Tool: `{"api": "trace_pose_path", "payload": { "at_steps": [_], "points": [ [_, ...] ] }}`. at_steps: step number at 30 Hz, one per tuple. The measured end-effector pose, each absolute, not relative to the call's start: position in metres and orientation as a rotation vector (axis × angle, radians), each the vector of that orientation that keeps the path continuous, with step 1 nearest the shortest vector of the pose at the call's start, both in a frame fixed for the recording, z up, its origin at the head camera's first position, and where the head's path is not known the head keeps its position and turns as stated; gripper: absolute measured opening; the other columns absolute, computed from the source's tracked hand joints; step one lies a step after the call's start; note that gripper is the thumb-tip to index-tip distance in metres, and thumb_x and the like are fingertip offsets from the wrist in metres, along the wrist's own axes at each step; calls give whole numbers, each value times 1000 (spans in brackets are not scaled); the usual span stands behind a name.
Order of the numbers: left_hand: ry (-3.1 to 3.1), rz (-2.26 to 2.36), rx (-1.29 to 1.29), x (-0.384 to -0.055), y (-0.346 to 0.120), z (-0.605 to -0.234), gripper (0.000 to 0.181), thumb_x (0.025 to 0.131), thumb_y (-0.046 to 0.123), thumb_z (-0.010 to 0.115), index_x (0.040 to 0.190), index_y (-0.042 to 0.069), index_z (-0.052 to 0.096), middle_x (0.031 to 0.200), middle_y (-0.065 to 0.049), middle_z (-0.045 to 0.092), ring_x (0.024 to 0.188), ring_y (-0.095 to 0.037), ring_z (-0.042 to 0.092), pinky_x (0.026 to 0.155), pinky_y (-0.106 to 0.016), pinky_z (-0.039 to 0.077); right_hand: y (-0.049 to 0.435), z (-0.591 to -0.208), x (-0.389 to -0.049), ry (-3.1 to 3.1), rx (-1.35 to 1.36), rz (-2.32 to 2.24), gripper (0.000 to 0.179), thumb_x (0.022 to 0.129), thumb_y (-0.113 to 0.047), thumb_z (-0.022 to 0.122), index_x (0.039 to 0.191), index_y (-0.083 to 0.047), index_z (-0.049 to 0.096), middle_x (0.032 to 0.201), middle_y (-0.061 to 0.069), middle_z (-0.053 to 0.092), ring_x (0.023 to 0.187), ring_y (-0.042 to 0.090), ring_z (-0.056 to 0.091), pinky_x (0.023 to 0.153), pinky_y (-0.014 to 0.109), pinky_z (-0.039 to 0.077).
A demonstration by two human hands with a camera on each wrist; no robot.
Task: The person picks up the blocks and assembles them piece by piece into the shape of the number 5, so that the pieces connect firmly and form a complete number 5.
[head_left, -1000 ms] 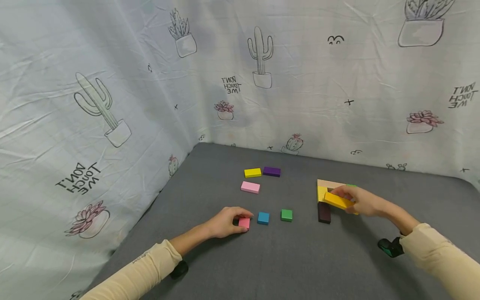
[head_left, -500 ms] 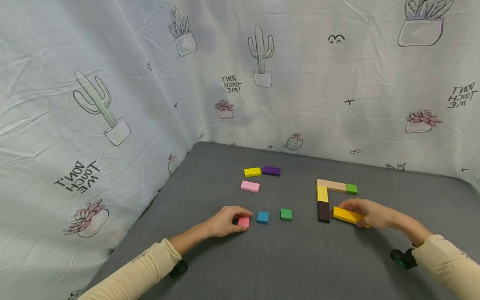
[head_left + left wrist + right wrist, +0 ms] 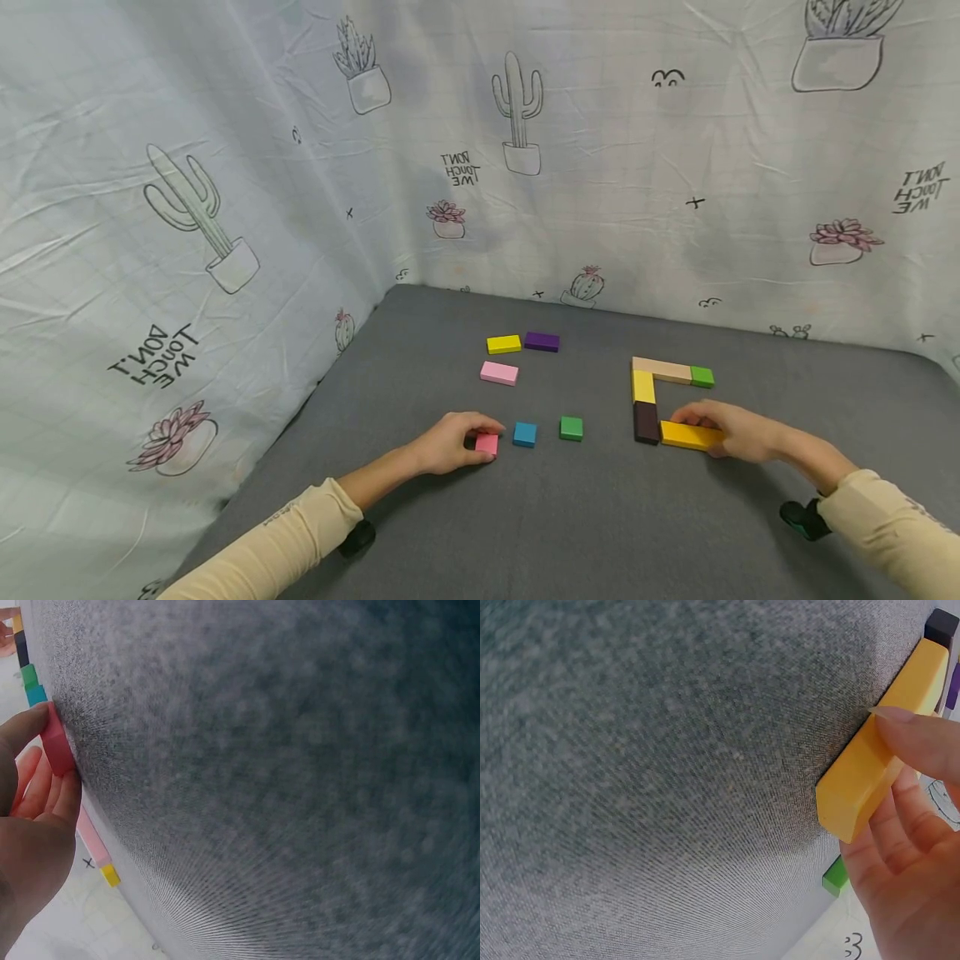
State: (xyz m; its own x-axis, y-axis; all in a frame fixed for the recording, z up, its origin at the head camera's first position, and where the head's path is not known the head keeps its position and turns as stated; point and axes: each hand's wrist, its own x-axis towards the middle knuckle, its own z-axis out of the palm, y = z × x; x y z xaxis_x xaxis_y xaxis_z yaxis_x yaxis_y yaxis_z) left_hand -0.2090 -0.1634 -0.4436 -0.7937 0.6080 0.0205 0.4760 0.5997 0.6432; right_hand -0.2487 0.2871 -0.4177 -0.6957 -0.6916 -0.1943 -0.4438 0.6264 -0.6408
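Note:
My right hand (image 3: 742,431) pinches a long orange-yellow block (image 3: 688,436) between thumb and fingers, low on the grey table. Its left end meets the foot of a dark brown block (image 3: 646,422). That brown block continues a line with a yellow block (image 3: 642,386), a beige block (image 3: 662,371) and a bright green block (image 3: 702,377), forming a bracket shape. My left hand (image 3: 450,443) holds a small coral-pink block (image 3: 487,444) between thumb and fingers at the table surface. In the left wrist view the pink block (image 3: 58,742) lies between thumb and fingertips.
Right of the left hand sit a blue block (image 3: 525,434) and a green block (image 3: 572,428). Farther back lie a light pink block (image 3: 499,372), a yellow block (image 3: 503,344) and a purple block (image 3: 542,342). A cactus-print cloth (image 3: 600,167) hangs behind the table (image 3: 525,533).
My right hand has carried the orange-yellow block from over the bracket shape toward me and down, then slid it left against the brown block's end. The left hand stays put.

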Motion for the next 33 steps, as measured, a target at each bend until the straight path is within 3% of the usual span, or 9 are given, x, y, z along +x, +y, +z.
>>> {"api": "trace_pose_path", "payload": {
  "at_steps": [20, 33],
  "points": [
    [2628, 973, 917, -209, -163, -443, 39, 86, 9, 71, 123, 2, 61, 120, -7, 62, 107, -16, 57, 92, -26, 46, 285, -419, -247, 2485, -942, -761, 49, 77, 13, 65, 124, 0, 55, 115, 15, 53, 103, 36, 51, 85, 56, 43],
    [2629, 968, 904, -209, -164, -444, 39, 86, 9, 71, 123, 3, 61, 120, -5, 62, 107, -15, 57, 91, -25, 46, 283, -417, -247, 2494, -940, -736, 48, 79, 7, 69, 124, -1, 56, 113, 11, 53, 100, 30, 50, 83, 53, 44]
  ]
}}
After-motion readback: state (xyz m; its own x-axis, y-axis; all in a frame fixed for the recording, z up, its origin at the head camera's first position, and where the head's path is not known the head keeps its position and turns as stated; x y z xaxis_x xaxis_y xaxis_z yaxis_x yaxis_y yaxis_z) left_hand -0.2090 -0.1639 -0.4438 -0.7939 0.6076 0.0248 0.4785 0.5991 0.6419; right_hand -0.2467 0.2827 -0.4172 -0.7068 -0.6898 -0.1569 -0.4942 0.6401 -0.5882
